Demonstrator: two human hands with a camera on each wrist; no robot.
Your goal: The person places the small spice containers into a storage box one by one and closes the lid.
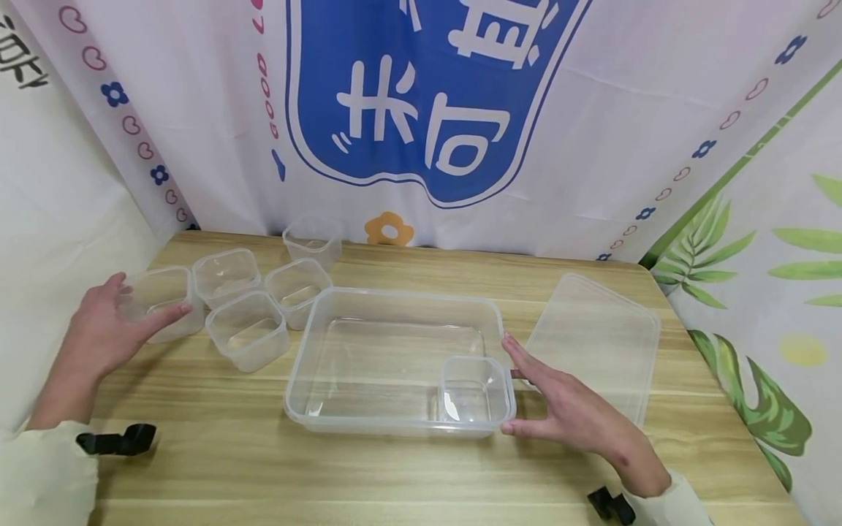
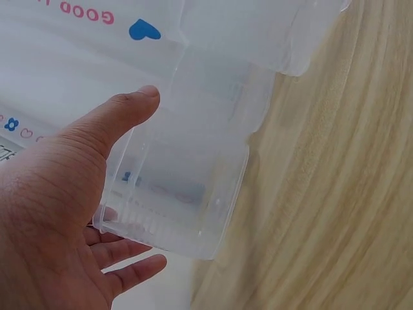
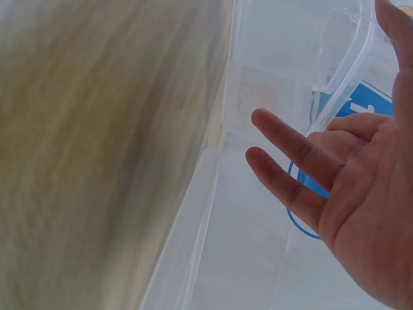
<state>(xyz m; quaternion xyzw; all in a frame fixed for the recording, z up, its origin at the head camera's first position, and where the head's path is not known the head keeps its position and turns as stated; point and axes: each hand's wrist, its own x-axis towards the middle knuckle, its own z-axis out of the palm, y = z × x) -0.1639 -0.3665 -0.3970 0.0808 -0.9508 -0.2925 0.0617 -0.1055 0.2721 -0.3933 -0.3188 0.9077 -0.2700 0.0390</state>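
At the left, my left hand [image 1: 108, 329] spreads its thumb and fingers about a small clear plastic container [image 1: 174, 321]. In the left wrist view, its fingers look fairly straight beside that container [image 2: 187, 213]; firm contact cannot be made out. My right hand [image 1: 572, 402] is at the right end of a large clear rectangular container [image 1: 408, 294], with thumb and fingers spread along the rim. Inside the large one, a small clear container [image 1: 468, 398] stands in the front right corner. The right wrist view shows straight, parted fingers [image 3: 290, 139] by the clear wall.
Several more small clear containers stand left of the large one, including one in front [image 1: 253, 340] and one at the back [image 1: 316, 248]. A clear flat lid [image 1: 601, 336] lies at the right of the wooden table [image 1: 329, 475]. A printed curtain [image 1: 230, 161] hangs behind.
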